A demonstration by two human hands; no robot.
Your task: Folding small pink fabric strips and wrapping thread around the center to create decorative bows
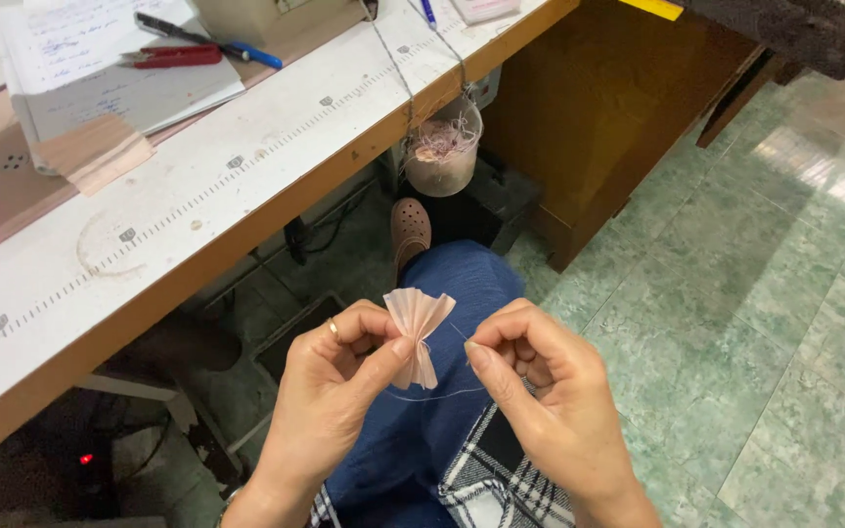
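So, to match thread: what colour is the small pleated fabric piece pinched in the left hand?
Pale peach-pink pleated fabric piece, clearest in the head view.

Both hands are hovering close together above the lap: the left hand (330,367) is pinching with thumb and forefinger, the right hand (540,376) is curling its fingertips together.

Floor: green marbled tiles (735,293) under my feet, glossy, with pale glare from light at the upper right.
Table: my long white worktop (246,186) with a wooden edge runs across the upper left; a ruler strip is printed along it.
On the table: papers (110,68), a red-handled tool (173,56), a blue pen (246,52), a folded tan cloth piece (95,152).
Hanging: a clear cup (442,147) of thread scraps on strings off the table edge.
Beyond: a brown wooden cabinet (608,117).
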